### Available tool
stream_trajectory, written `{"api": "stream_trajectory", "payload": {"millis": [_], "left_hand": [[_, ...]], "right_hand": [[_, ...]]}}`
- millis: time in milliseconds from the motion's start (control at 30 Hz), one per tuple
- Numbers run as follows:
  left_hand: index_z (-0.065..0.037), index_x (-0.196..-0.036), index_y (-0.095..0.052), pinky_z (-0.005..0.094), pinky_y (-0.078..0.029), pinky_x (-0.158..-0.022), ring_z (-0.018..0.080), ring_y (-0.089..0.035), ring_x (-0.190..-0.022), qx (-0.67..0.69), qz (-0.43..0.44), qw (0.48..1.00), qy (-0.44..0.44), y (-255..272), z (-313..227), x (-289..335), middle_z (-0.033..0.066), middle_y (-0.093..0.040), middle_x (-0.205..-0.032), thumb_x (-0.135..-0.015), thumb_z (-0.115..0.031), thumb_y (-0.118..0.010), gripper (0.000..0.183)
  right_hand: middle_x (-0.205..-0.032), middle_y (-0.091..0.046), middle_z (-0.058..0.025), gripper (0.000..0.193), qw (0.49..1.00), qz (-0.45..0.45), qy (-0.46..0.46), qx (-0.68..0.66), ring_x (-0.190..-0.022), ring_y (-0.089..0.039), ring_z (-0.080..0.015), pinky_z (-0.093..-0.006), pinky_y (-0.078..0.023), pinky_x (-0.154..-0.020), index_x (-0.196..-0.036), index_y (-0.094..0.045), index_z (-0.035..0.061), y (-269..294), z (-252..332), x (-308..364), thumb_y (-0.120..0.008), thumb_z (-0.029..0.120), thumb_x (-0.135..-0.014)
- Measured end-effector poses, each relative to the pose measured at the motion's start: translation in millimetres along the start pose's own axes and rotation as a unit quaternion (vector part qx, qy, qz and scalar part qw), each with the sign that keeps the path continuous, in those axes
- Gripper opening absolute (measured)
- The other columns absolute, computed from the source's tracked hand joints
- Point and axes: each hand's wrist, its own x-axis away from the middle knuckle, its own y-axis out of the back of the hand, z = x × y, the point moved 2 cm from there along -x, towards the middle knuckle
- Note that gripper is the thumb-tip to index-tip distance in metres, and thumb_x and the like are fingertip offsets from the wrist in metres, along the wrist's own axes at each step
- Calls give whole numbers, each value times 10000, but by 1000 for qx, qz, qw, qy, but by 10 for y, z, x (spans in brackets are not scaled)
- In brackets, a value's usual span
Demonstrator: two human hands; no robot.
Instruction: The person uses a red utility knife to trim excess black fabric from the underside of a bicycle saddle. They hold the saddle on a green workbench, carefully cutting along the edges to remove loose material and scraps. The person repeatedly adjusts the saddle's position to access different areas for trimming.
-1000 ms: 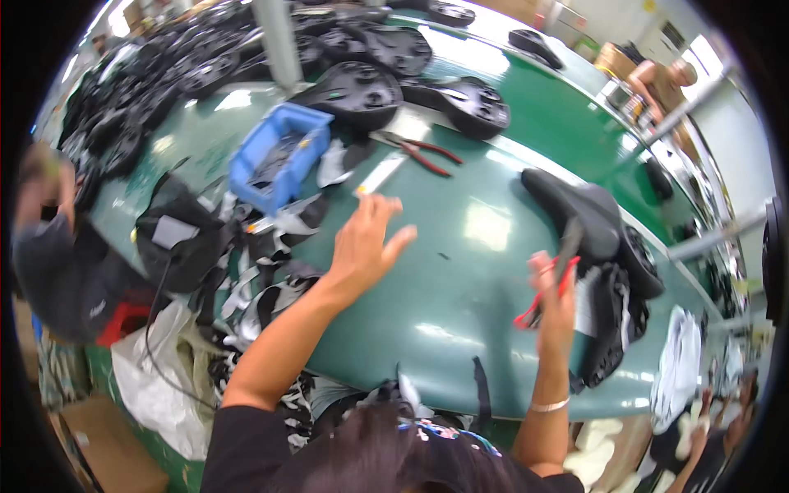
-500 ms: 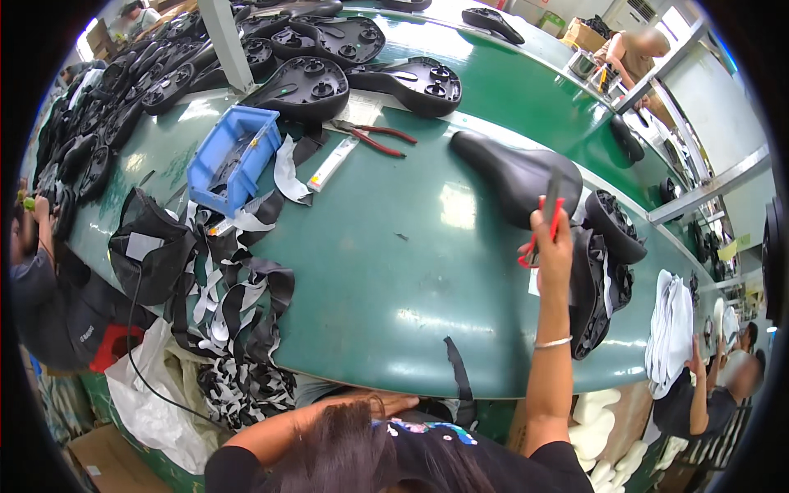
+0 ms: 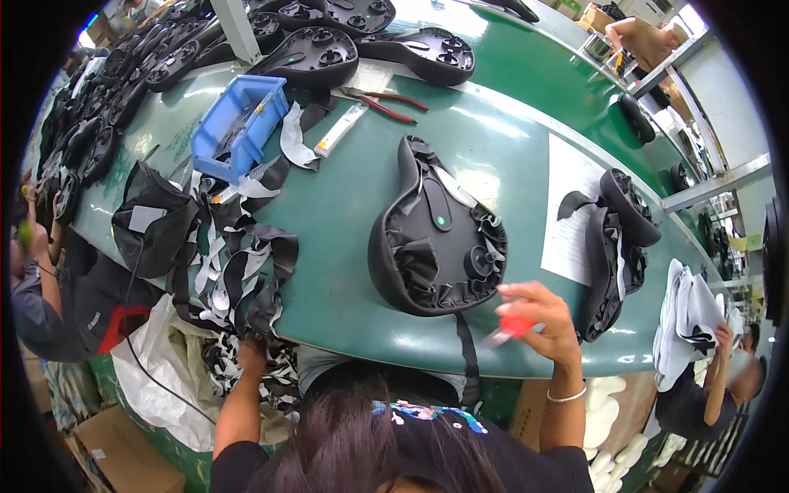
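A black bicycle saddle (image 3: 440, 193) lies upside down before me, its cover edge gathered in folds around the underside. My right hand (image 3: 549, 322) is closed on red-handled scissors (image 3: 518, 325) just beside the saddle's wide end; their blades are blurred and point down to the left. At the table's left front edge, my left hand (image 3: 251, 355) reaches into the black and white scraps (image 3: 246, 283); its fingers are too dark to make out. A black strip (image 3: 467, 349) hangs over the front edge below the saddle.
Beyond the scraps stand a blue bin (image 3: 238, 131), red-handled pliers (image 3: 382, 103) and a black bag (image 3: 152, 222). More saddles (image 3: 604, 263) rest on the right by a paper sheet (image 3: 567, 218); others (image 3: 312, 57) lie at the back. Co-workers sit at both sides.
The saddle has come from the back right to the middle and been turned underside up. My right hand has lowered with the scissors. My left hand has moved left to the scraps.
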Motion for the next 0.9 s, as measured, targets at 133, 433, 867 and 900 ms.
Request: {"api": "stream_trajectory", "payload": {"millis": [133,433,867,900], "left_hand": [[6,-1049,-626,445,-517,-785,356,-651,-928,-90,-12,977,-192,425,-170,733,218,-665,-970,-826,-433,-612,492],[24,-1127,-574,261,-473,-708,134,-600,-849,548,-49,722,-418,2996,-2314,1558,103,-636,-980,-971,-268,-496,340],[29,-1023,-598,257,-497,-591,128,-607,-652,450,247,771,-376,3453,-3362,1539,83,-640,-833,-779,-296,-651,409],[28,-1012,-603,260,-496,-592,128,-606,-653,435,238,778,-385,3467,-3404,1550,82,-641,-832,-775,-295,-650,404]], "right_hand": [[-970,-630,-79,323,917,-225,-261,-200,-632,-549,-69,-208,-443,-533,-1174,-510,10,-170,-64,23,-612,137,-896],[-826,-557,-8,338,934,-215,-236,-162,-637,-474,-62,-215,-418,-578,-1124,-517,18,-453,-84,-335,-667,137,-847],[-871,-612,-97,544,969,-57,87,226,-657,-581,-262,-385,-481,-569,-1321,-514,125,-19,96,-354,-608,10,-798],[-837,-590,-99,554,959,-26,88,269,-642,-571,-267,-390,-469,-547,-1331,-506,145,0,108,-423,-600,17,-801]]}}
